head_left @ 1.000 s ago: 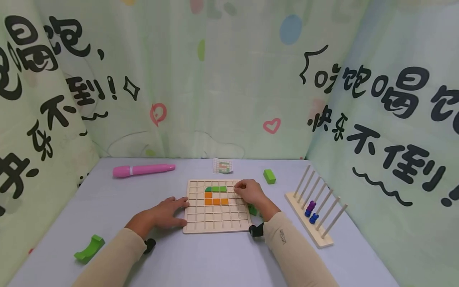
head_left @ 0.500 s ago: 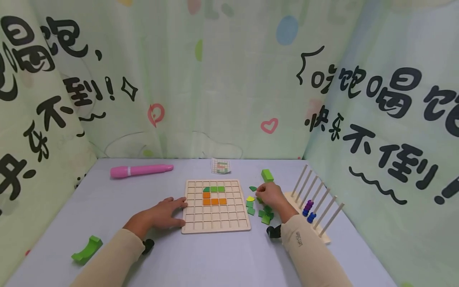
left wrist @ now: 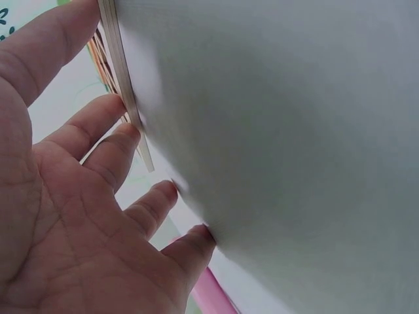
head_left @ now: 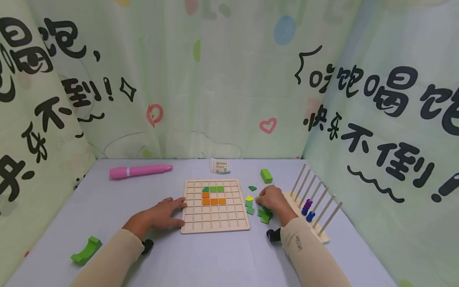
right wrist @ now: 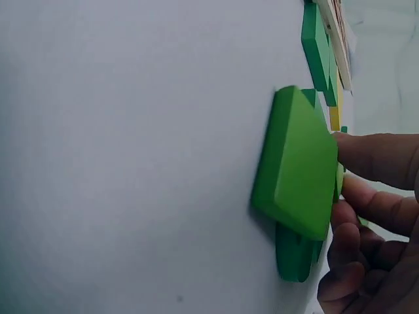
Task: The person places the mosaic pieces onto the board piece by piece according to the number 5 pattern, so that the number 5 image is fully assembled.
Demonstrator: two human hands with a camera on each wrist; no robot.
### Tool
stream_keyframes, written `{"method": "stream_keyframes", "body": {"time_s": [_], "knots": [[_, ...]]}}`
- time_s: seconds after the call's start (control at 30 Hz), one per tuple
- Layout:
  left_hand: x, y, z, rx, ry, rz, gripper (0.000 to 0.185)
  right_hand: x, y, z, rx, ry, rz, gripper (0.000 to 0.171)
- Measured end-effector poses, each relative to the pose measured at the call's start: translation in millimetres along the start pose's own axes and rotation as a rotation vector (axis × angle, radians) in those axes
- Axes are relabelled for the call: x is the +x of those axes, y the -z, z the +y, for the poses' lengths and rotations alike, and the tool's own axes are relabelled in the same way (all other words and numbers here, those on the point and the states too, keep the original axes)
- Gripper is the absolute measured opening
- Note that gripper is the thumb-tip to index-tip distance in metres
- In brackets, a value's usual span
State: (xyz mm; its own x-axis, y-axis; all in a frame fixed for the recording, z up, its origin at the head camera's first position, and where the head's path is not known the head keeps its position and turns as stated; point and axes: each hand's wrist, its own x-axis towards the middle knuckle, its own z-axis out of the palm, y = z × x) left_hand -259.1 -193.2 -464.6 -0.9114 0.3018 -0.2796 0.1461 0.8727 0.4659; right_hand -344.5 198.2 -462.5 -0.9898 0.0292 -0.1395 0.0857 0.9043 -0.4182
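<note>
Since a second ago my right hand (head_left: 270, 198) has left the square wooden grid board (head_left: 215, 223) and come down among the loose green flat tiles (head_left: 265, 219) on the pale lilac table (head_left: 201, 259) just right of the board; over the last half second it has slipped slightly nearer me. My left hand (head_left: 165, 213) has stayed put.

From the head camera, my left hand lies flat with straight fingers against the board's left edge. The board carries a row of green tiles with orange tiles below them. My right hand sits curled over the tile pile, with a yellow tile (head_left: 250, 198) just left of it and a wooden peg rack with purple and blue beads (head_left: 312, 211) to its right. A pink marker pen (head_left: 140, 171), a green block (head_left: 266, 175), a small pattern card (head_left: 220, 166) and a curved green block (head_left: 86, 250) lie further off.

From the left wrist, my relaxed fingers (left wrist: 118, 140) touch the thin edge of the board (left wrist: 124, 85).

From the right wrist, my fingertips (right wrist: 373, 157) touch the edge of a square green tile (right wrist: 298, 163); I cannot tell whether they pinch it or only push it.
</note>
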Motion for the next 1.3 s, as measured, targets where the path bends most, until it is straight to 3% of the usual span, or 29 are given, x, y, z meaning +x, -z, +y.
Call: {"method": "stream_keyframes", "body": {"time_s": [0.67,0.9,1.3], "knots": [[0.8,1.7,-4.7,-0.006,0.012,0.005,0.079,6.9,-5.6,-5.9,0.084,0.109,0.033,0.014],[0.0,1.0,-4.5,-0.012,0.022,0.005,0.079,12.8,-17.0,-23.0,0.166,0.133,0.010,0.013],[2.9,-2.2,-3.5,-0.016,0.018,0.019,0.076,18.7,-28.1,-58.3,0.173,0.284,-0.028,0.010]]}}
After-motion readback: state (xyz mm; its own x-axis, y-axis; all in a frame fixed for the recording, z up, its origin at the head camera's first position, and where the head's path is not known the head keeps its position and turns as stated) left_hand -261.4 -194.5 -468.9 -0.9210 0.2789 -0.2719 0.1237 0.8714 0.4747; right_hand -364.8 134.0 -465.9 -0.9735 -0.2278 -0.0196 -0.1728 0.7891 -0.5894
